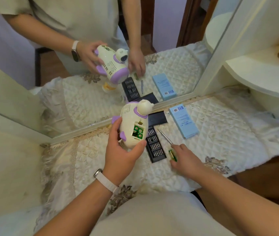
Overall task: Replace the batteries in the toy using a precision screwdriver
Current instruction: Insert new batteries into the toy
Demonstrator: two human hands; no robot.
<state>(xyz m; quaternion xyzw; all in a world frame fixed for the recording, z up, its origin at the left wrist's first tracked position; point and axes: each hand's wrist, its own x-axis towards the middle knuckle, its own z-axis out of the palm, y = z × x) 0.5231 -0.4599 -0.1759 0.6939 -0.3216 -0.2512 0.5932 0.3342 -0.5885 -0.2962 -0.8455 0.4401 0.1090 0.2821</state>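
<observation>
My left hand [118,155] grips a cream and purple toy [132,123] above the table, with its underside turned up. The battery compartment [138,131] is open and green batteries show inside. My right hand [184,159] is down on the cloth, pinching a loose green battery [172,155] between thumb and forefinger. The silver precision screwdriver [164,136] lies on the cloth just beyond the forefinger. Left of it lies the black tray of screwdriver bits [155,146].
A black lid [158,118] and a light blue box [183,120] lie farther back on the quilted cream cloth [220,133]. A mirror [152,68] stands along the back edge and reflects the scene. A cream shelf unit [263,68] stands at the right.
</observation>
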